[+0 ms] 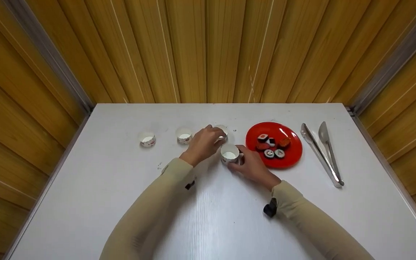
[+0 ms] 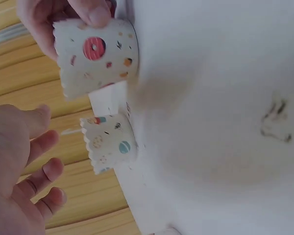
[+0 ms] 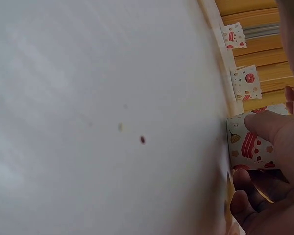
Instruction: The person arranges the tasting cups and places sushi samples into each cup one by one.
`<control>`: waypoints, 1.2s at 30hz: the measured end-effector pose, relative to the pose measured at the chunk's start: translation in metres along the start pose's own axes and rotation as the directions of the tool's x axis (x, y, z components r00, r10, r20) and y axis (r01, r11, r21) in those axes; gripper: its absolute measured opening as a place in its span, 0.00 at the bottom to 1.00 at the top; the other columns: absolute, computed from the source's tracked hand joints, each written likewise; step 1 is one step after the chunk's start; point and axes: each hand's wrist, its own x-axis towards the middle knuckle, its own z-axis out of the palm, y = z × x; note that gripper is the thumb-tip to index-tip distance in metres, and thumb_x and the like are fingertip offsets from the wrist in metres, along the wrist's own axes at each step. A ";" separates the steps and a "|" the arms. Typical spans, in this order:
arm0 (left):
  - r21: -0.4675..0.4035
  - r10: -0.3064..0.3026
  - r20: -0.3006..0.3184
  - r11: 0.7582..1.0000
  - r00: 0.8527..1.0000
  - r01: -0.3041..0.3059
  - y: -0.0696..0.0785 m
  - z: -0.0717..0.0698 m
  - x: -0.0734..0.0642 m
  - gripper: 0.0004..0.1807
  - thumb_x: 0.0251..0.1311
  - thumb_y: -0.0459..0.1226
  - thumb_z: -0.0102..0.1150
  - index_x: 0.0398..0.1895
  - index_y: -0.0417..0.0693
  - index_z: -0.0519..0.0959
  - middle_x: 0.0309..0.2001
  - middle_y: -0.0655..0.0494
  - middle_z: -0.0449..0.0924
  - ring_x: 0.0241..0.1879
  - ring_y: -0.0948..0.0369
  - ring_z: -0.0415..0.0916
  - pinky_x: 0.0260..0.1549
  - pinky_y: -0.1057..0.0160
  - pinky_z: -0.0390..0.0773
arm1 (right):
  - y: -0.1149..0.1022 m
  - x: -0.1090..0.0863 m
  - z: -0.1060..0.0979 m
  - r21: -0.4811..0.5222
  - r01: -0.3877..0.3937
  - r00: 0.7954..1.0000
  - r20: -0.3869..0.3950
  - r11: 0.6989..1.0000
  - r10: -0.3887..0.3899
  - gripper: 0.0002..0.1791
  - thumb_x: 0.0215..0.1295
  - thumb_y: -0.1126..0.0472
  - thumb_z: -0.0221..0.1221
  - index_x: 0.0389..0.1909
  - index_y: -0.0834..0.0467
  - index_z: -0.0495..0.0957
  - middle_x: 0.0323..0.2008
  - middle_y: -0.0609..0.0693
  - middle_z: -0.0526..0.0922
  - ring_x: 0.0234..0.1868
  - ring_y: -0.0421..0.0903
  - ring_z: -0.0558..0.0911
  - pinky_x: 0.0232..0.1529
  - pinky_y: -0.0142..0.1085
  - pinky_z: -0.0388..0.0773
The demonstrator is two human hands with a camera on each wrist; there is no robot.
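My right hand (image 1: 254, 166) grips a white paper baking cup (image 1: 229, 159) printed with sweets, its thumb and fingers round the sides; the right wrist view shows the thumb pressed on the printed wall (image 3: 250, 144). The cup stands upright at the table's middle. Just behind it, a second paper cup (image 1: 222, 130) is partly covered by my left hand (image 1: 205, 141). In the left wrist view, the left fingers (image 2: 51, 169) are loosely bent and apart from this scallop-rimmed cup (image 2: 110, 143), with nothing between them.
Two more paper cups, one at centre-left (image 1: 184, 136) and one farther left (image 1: 147, 139), stand on the white table (image 1: 208, 224). To the right lies a red plate (image 1: 291, 159) with several sushi pieces (image 1: 270, 142), and beyond it metal tongs (image 1: 323, 155). Wooden panels (image 1: 208, 50) enclose the table.
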 end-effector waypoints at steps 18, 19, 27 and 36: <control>-0.052 0.071 0.142 0.997 0.987 -0.064 0.020 0.004 -0.018 0.07 0.63 0.39 0.72 0.41 0.47 0.91 0.39 0.59 0.90 0.42 0.55 0.80 0.40 0.55 0.79 | 0.003 0.001 -0.002 0.003 0.037 0.999 -0.017 0.999 -0.037 0.32 0.61 0.60 0.73 0.65 0.61 0.75 0.50 0.53 0.84 0.38 0.49 0.76 0.40 0.40 0.73; -0.047 0.074 0.144 0.997 0.987 -0.068 0.020 0.005 -0.019 0.06 0.63 0.38 0.72 0.40 0.47 0.91 0.38 0.59 0.90 0.42 0.55 0.79 0.40 0.55 0.79 | 0.003 0.001 -0.002 0.002 0.032 0.999 -0.019 0.999 -0.032 0.32 0.61 0.60 0.73 0.65 0.61 0.75 0.51 0.53 0.84 0.38 0.49 0.76 0.40 0.40 0.73; -0.008 0.104 0.152 0.995 0.983 -0.104 0.019 0.010 -0.019 0.03 0.63 0.37 0.71 0.34 0.49 0.91 0.34 0.60 0.89 0.37 0.55 0.78 0.37 0.53 0.77 | 0.004 0.001 0.000 -0.005 0.029 0.999 -0.026 1.000 -0.029 0.32 0.60 0.60 0.73 0.64 0.61 0.75 0.45 0.52 0.83 0.36 0.48 0.76 0.38 0.38 0.73; -0.006 0.105 0.151 0.994 0.983 -0.105 0.018 0.009 -0.020 0.03 0.63 0.37 0.70 0.33 0.48 0.90 0.32 0.59 0.88 0.37 0.55 0.78 0.38 0.52 0.77 | 0.003 0.004 0.001 0.012 0.047 0.999 -0.020 0.999 -0.046 0.32 0.60 0.61 0.74 0.64 0.61 0.76 0.49 0.53 0.84 0.36 0.48 0.76 0.37 0.38 0.72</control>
